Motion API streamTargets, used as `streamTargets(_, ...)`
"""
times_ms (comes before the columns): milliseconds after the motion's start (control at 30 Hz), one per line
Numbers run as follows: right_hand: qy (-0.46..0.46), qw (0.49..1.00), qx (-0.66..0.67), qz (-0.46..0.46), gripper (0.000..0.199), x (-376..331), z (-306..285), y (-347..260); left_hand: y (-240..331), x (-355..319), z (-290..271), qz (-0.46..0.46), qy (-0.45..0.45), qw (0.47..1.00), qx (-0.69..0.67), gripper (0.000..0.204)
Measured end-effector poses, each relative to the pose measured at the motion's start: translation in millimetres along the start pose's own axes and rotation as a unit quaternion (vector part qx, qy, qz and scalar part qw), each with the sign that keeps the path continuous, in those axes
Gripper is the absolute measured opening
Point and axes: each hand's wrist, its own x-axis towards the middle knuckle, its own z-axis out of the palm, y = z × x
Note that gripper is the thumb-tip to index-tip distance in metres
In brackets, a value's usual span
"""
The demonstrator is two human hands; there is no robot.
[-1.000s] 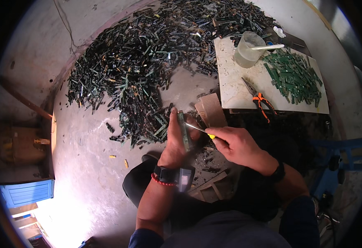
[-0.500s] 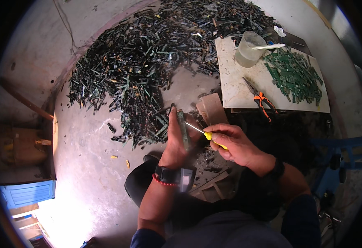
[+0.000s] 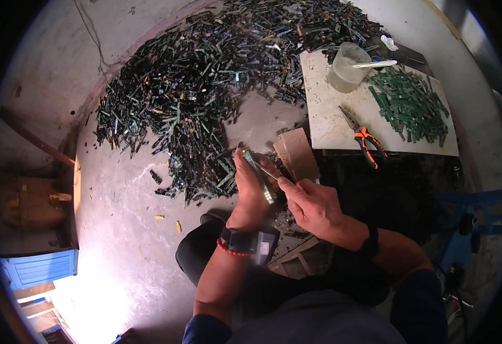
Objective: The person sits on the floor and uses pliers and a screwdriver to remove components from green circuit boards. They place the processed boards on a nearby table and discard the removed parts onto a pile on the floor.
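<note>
My left hand (image 3: 250, 192) holds a narrow green circuit board strip (image 3: 259, 175) upright, edge toward me. My right hand (image 3: 311, 205) grips a thin tool, likely a small screwdriver (image 3: 269, 172), whose metal tip touches the strip near its upper half. Both hands are over my lap, just in front of a small wooden block (image 3: 297, 153). A black watch and red bead band sit on my left wrist.
A big heap of dark green board strips (image 3: 205, 86) covers the floor ahead. A white slab (image 3: 331, 123) at right carries a plastic cup (image 3: 345, 67), orange-handled pliers (image 3: 364, 137) and a pile of green strips (image 3: 411, 103). Blue frame at far right.
My right hand has slid down and closer to me, hiding the tool's yellow handle; the strip in my left hand tilted slightly. Nothing else has moved.
</note>
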Motion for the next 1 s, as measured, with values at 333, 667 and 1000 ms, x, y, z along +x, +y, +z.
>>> streamTargets(333, -0.179, 0.697, 0.573, 0.392, 0.032, 16, -29, 11, 2, -8, -12, -0.027, -0.068, 0.997, -0.007, 0.051)
streamTargets(667, -0.026, 0.992, 0.122, 0.003, 0.041, 3, 3, 9, -4, -4, -9, -0.007, -0.006, 0.999, 0.052, 0.051)
streamTargets(1000, -0.228, 0.787, 0.448, 0.357, 0.03, 22, -44, 13, -14, -13, -22, -0.013, -0.121, 0.992, 0.017, 0.051)
